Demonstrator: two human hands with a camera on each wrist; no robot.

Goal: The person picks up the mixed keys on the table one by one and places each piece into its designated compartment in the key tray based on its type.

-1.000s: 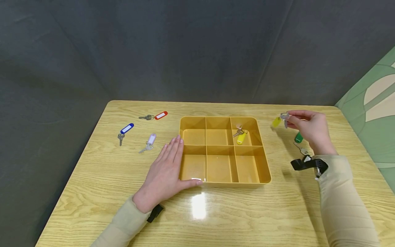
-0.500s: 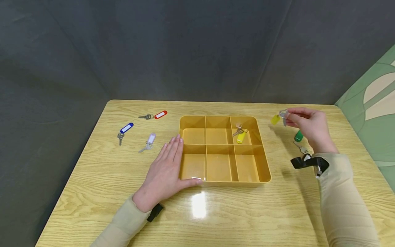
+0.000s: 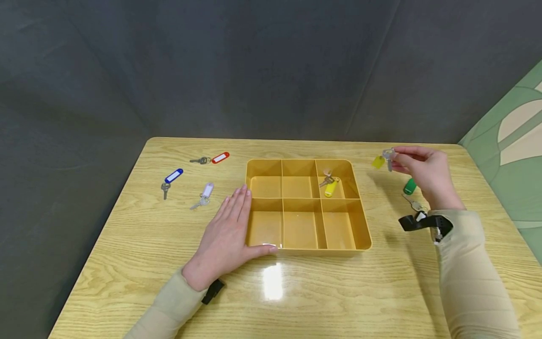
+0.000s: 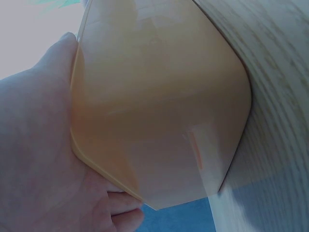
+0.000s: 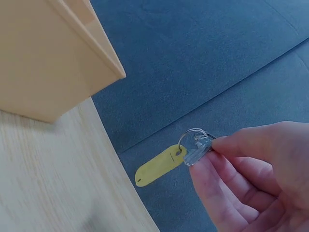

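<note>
My right hand (image 3: 427, 174) pinches a silver key (image 5: 198, 152) between thumb and fingers, raised over the table's right side. A yellow key tag (image 5: 161, 165) hangs from the key's ring. At the middle of the table stands a yellow-orange divided box (image 3: 302, 198). My left hand (image 3: 226, 235) lies along its left rim with straight fingers, the thumb on the front rim. In the box's back right compartment lies another key with a yellow tag (image 3: 331, 188). Below my right hand, a green-tagged key (image 3: 410, 186) rests on the table, partly covered by the wrist.
Left of the box lie keys with a red tag (image 3: 220, 157), a blue tag (image 3: 174, 175) and a pale purple tag (image 3: 208, 189). The wooden table (image 3: 139, 263) ends at a dark cloth partition (image 3: 271, 70). A green patterned panel (image 3: 521, 141) stands at the right.
My right hand has hardly moved, still holding the key up; the key and its yellow tag have swung slightly. My left hand stays on the box rim.
</note>
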